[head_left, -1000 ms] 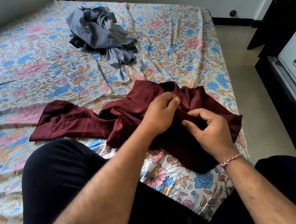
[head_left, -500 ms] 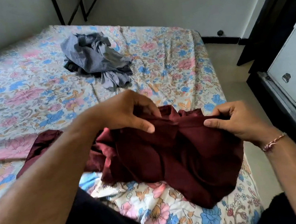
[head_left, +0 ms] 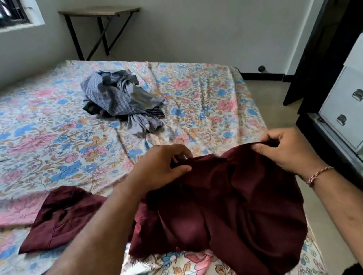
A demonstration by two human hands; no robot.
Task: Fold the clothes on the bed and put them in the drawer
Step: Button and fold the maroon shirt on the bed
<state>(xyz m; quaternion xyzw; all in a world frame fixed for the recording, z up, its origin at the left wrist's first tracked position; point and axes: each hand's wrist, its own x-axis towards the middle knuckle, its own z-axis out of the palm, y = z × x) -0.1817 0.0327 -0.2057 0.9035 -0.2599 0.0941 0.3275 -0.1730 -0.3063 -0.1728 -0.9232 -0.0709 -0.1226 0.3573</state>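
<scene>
The person sits at the near edge of the bed, which is covered by a floral sheet, and has a maroon shirt lifted by its top edge. The left hand pinches the cloth with fingers and thumb curled round a bunched ridge, and the right hand grips the same edge further along, its fingers folded over the hem. The two hands are apart, with the fabric stretched loosely between them. Most of the shirt hangs down from that edge and drapes over the bed corner, while one part of it, seemingly a sleeve, trails flat on the sheet to the person's left. The cloth looks thin and a little glossy, so I would judge it light, limp and somewhat slippery: it will sag and slide rather than hold a crease, and it probably needs spreading flat before any fold will stay. The shoulders or collar line seem the sensible places to hold, since a grip there lets the body hang straight; whether the hands are at that line now I cannot tell from the bunching. Further up the bed lies a crumpled heap of grey and checked clothes, not yet folded. The white drawer unit stands just beside the bed on the person's right, all its drawers closed.
</scene>
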